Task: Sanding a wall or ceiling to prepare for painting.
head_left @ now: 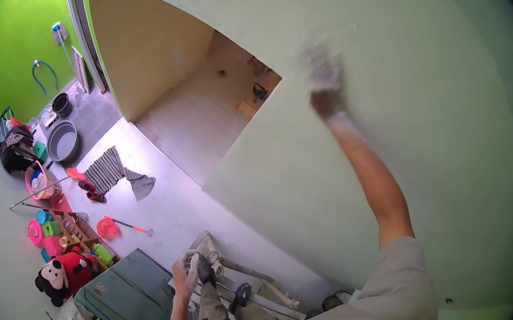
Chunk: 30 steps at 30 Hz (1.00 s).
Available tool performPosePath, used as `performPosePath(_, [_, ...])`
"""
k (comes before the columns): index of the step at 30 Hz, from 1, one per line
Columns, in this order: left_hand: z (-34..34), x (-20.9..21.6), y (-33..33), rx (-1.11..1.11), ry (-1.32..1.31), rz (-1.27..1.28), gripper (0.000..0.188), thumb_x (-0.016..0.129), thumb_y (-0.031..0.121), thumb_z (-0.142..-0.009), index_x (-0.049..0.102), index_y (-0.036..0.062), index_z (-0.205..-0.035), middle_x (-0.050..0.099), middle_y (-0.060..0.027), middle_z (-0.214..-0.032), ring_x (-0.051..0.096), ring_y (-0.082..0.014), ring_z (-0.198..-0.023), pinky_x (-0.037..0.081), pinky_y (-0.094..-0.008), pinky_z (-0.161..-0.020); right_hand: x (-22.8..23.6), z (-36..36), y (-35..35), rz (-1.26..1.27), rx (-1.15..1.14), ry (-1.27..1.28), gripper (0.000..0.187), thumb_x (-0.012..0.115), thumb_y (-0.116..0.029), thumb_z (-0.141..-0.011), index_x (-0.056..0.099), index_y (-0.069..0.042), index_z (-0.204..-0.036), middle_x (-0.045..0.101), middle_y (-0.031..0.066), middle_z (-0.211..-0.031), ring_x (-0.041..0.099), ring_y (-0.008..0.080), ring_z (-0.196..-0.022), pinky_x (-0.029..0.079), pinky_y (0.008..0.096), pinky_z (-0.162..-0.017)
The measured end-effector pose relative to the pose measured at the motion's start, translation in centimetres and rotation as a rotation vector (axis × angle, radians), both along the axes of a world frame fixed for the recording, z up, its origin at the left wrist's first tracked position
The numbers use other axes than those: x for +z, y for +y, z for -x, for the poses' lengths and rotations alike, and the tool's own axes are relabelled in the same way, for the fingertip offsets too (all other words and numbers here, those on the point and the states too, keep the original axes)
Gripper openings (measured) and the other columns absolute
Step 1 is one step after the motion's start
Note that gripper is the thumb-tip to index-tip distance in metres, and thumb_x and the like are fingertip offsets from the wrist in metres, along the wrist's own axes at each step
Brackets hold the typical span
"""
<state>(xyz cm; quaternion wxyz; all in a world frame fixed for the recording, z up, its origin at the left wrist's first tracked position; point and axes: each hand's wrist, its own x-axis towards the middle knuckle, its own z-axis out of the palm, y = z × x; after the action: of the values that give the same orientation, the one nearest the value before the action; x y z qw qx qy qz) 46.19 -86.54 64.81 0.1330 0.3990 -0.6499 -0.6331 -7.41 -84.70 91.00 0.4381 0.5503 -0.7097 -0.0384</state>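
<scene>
My right arm stretches up to the pale green wall (281,150). At its end my right hand (324,80) is against or close to the wall, smeared by motion, with a whitish blur over the fingers. Whether it holds anything does not show. My left hand (184,276), dusty white, is low beside the top of a wooden ladder (257,289). Its fingers are curled, and what lies within them cannot be made out. My legs and dark shoes (205,270) are on or over the ladder, whose wood is spattered with white.
Below left stands a grey-green refrigerator (134,289), with a red plush toy (80,270) and plastic containers beside it. On the tiled floor lie a striped cloth (105,170), sandals (92,191) and a red-handled tool (132,226). A large basin (63,141) sits farther off. A doorway opens beyond the wall's edge.
</scene>
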Motion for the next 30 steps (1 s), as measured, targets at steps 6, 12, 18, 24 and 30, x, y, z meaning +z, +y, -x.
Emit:
performPosePath(6, [-0.1, 1.2, -1.4, -0.003, -0.007, 0.012, 0.018, 0.064, 0.014, -0.099, 0.071, 0.0009, -0.108, 0.074, -0.0105, -0.091, 0.069, -0.0161, -0.082, 0.054, -0.0313, -0.078, -5.8, 0.7, 0.3, -0.350, -0.071, 0.110, 0.060, 0.053, -0.011, -0.093, 0.044, 0.000, -0.151, 0.042, 0.0187, -0.158, 0.038, 0.0358, -0.148, 0.027, 0.0530, -0.123])
performPosePath(12, [-1.8, 0.6, -3.1, 0.034, -0.064, 0.086, 0.020, 0.062, 0.015, -0.100, 0.071, -0.0007, -0.109, 0.074, -0.0100, -0.093, 0.069, -0.0158, -0.082, 0.054, -0.0317, -0.075, 2.8, -1.9, -3.1, 0.076, -0.033, 0.094, 0.061, 0.053, -0.005, -0.089, 0.046, 0.003, -0.149, 0.045, 0.0184, -0.156, 0.037, 0.0345, -0.149, 0.026, 0.0624, -0.120])
performPosePath(18, [0.0, 1.1, -3.2, 0.028, -0.027, 0.027, 0.021, 0.062, 0.015, -0.100, 0.071, -0.0002, -0.111, 0.073, -0.0110, -0.095, 0.069, -0.0153, -0.086, 0.054, -0.0307, -0.075, -13.6, -0.4, 1.6, -0.604, 0.085, -0.001, 0.057, 0.047, -0.013, -0.096, 0.045, -0.007, -0.153, 0.041, 0.0114, -0.161, 0.035, 0.0288, -0.151, 0.026, 0.0458, -0.124])
performPosePath(24, [-0.9, 0.8, -2.7, 0.016, -0.053, 0.006, 0.021, 0.061, 0.017, -0.101, 0.070, 0.0007, -0.112, 0.071, -0.0087, -0.093, 0.068, -0.0141, -0.085, 0.053, -0.0298, -0.075, -3.5, -0.9, -0.5, 0.029, -0.005, 0.009, 0.061, 0.051, -0.009, -0.094, 0.043, -0.007, -0.155, 0.038, 0.0120, -0.163, 0.032, 0.0306, -0.152, 0.021, 0.0550, -0.124])
performPosePath(30, [1.3, 0.9, -1.9, 0.015, -0.035, -0.029, 0.017, 0.062, 0.013, -0.099, 0.070, 0.0012, -0.108, 0.073, -0.0093, -0.091, 0.068, -0.0135, -0.083, 0.054, -0.0305, -0.076, -13.0, -0.5, 2.5, -0.399, -0.030, -0.091, 0.058, 0.048, -0.009, -0.094, 0.046, -0.003, -0.151, 0.040, 0.0126, -0.161, 0.037, 0.0297, -0.150, 0.025, 0.0491, -0.125])
